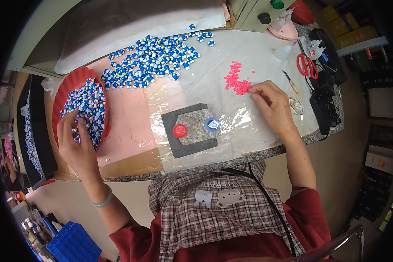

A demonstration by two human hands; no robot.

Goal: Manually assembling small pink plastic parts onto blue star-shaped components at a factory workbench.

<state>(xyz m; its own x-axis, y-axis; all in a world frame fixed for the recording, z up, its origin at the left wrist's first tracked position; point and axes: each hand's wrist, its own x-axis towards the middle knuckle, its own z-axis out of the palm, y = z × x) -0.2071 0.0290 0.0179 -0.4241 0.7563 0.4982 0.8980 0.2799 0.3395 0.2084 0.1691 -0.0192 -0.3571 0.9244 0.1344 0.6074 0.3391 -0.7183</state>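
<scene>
My left hand (75,139) reaches over the rim of a scalloped red basket (58,102), its fingers curved and apart among small blue-and-white figure-shaped pieces (89,102). I see nothing held between them. At the right edge of a pile of tiny pink pieces (239,86), the fingertips of my right hand (273,105) are pinched together. Whatever is in that pinch is too small to make out. Between my hands lies a dark grey square mat (168,131) with a speckled middle. On it sit a red cap (180,130) and a small blue cup (212,125) holding something white.
More blue-and-white pieces (146,63) spread across the plastic-covered table at the back left. To the right lie a wooden-handled craft knife (291,82), red-handled scissors (308,66), a squeeze bottle (284,50) and a pink dish (286,31). A black tray (43,131) stands at far left.
</scene>
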